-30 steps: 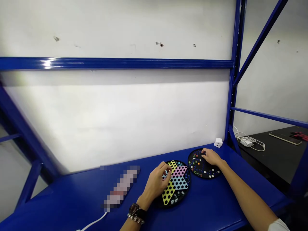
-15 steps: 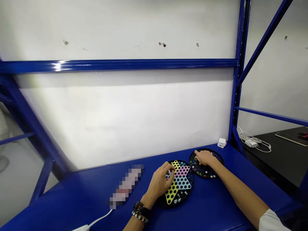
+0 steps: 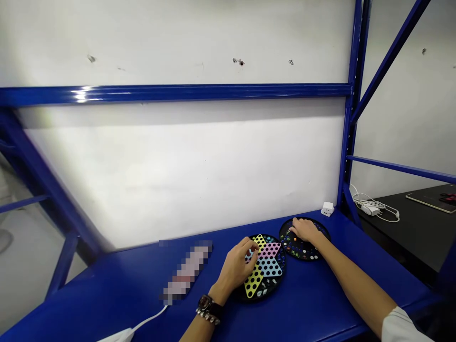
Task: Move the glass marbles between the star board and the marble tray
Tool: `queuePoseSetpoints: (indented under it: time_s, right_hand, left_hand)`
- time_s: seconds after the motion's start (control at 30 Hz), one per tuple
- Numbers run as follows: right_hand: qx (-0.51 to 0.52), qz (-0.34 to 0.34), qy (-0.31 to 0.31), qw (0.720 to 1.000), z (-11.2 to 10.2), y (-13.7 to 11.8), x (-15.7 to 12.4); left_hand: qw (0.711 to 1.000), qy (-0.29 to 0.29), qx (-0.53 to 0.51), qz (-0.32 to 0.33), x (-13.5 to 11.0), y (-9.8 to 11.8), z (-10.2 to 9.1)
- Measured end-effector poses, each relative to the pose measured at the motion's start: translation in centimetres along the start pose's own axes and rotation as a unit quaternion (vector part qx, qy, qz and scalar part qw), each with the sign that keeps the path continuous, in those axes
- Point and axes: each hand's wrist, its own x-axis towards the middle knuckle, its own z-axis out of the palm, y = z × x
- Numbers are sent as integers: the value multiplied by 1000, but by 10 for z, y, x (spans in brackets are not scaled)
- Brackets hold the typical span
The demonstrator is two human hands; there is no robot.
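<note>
A round black Chinese checkers board point(image 3: 254, 280) carries a star of yellow, pink and light blue with rows of holes, and glassy marbles lie along its rim. Over the star's left side is my left hand point(image 3: 237, 263), its fingers curled towards the thumb; anything between the tips is too small to make out. My right hand point(image 3: 305, 230) reaches over a second round black tray point(image 3: 302, 244), which holds scattered marbles in blue, green, white and orange. Its fingers are drawn together, pointing down at the tray's left part, and what they pinch, if anything, is hidden.
Both boards stand on a blue table point(image 3: 124, 285). A blurred-out oblong item point(image 3: 188, 270) lies to the left, near a white cable point(image 3: 149, 320). A white charger cube point(image 3: 327, 209) sits at the back right, and blue frame bars point(image 3: 178, 93) cross the white wall behind.
My right hand has shifted slightly right over the tray, with its fingers drawn in. My left hand stays over the star. The whole view has moved a little.
</note>
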Motion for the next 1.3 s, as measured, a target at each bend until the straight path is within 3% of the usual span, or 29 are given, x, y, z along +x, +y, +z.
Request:
queuePoseSetpoints:
  time_s: [0.33,0.47,0.53,0.6,0.67,0.73,0.8,0.93,1.03,1.3]
  right_hand:
    - [52,13,-8,999,-5,10,-9]
    - [164,3,29,986,-3,13,-11]
    - [318,1,57,947,-2,9,-10]
    - [511,14,56,858,-3,2,-6]
    - [664,48,34,745,-3,-2,0]
    - [745,83,13,662,-4,0,4]
    - [781,110,-13,615,-4,8,5]
    - [793,118,-72,593,-6,23,1]
    - [811,113,-115,562,-10,21,-2]
    - [851,72,-169,491,-23,-34,-9]
  left_hand:
    - [1000,7,-5,8,1,0,0]
    - [1000,26,1,10,2,1,-4]
    - [999,41,3,12,3,1,-7]
    - [998,57,6,12,4,1,-9]
    - [997,76,8,12,5,0,-10]
    - [996,91,9,9,5,0,-11]
    - [995,102,10,6,5,-1,-11]
    - [993,116,13,3,4,-3,-11]
    - [993,116,9,0,3,-5,-12]
    - [994,111,-9,13,0,-4,-14]
